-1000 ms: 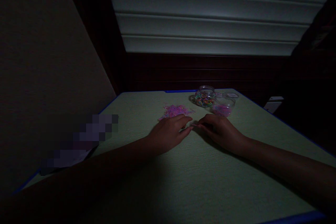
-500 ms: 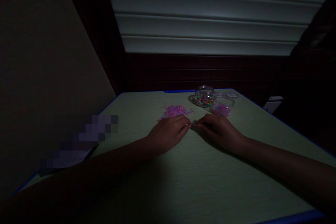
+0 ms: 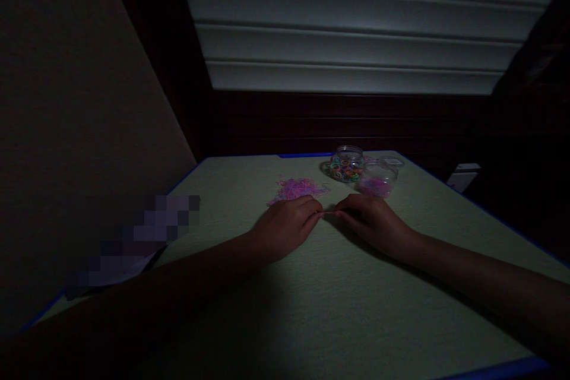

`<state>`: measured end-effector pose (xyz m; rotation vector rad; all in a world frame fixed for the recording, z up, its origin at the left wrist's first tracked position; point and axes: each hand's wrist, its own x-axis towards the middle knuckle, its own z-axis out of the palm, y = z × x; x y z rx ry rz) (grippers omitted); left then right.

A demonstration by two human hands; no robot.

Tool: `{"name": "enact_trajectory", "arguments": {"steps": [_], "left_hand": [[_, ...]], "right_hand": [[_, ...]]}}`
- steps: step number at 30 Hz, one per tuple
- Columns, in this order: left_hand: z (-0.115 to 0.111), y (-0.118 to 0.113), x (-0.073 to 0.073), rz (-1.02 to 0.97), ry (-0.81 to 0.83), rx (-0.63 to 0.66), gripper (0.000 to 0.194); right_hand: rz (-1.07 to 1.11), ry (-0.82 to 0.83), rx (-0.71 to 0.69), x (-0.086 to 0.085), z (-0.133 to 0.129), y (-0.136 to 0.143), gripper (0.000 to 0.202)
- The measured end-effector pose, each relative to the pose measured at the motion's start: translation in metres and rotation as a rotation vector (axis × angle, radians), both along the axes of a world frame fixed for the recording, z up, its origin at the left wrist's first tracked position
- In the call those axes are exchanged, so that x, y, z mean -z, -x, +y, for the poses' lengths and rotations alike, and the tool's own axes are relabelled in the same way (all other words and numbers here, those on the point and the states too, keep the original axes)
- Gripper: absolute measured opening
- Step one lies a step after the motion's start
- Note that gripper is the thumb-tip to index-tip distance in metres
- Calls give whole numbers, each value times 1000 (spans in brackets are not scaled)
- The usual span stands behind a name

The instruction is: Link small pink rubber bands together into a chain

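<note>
Between my two hands a thin pink rubber band (image 3: 328, 212) stretches a short way just above the table. My left hand (image 3: 288, 224) pinches one end of it between thumb and fingers. The other end sits in the pinch of my right hand (image 3: 375, 222). Just behind my left hand lies a loose pile of small pink and purple rubber bands (image 3: 297, 188). Beyond my right hand stands a clear jar (image 3: 378, 181) with more pink bands at its bottom.
Another clear jar (image 3: 346, 164), full of multicoloured hair ties, stands behind the first. A clear lid (image 3: 392, 162) lies beside them. The pale green table (image 3: 356, 309) has blue edges. A blurred-out object (image 3: 133, 249) lies at the left edge, by the wall.
Both hands stay almost still, holding the band between them. The jars and the pile have not moved.
</note>
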<state>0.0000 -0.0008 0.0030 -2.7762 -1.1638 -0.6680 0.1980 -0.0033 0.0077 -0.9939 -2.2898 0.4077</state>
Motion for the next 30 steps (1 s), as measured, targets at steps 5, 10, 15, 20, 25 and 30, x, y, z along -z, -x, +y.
{"name": "enact_trajectory", "arguments": {"steps": [5,10,15,20,25,30], "left_hand": [[0,-1,-1,-9,-5,6,20],[-1,-1,-2,-23,1,6,18],[-1,-1,-1,-33,-1,22,18],[-1,-1,-1,-40,-11,3,19],[-1,-1,-1,-33,-18,1,17],[-1,0,-1,-26,-19,-4,16]], "right_hand": [[30,6,-6,0,0,1,21],[44,18,8,0,0,1,21],[39,7,18,-2,-1,1,24],[26,9,8,-1,-1,1,27],[30,11,-4,-1,0,1,25],[29,28,-10,0,0,1,25]]}}
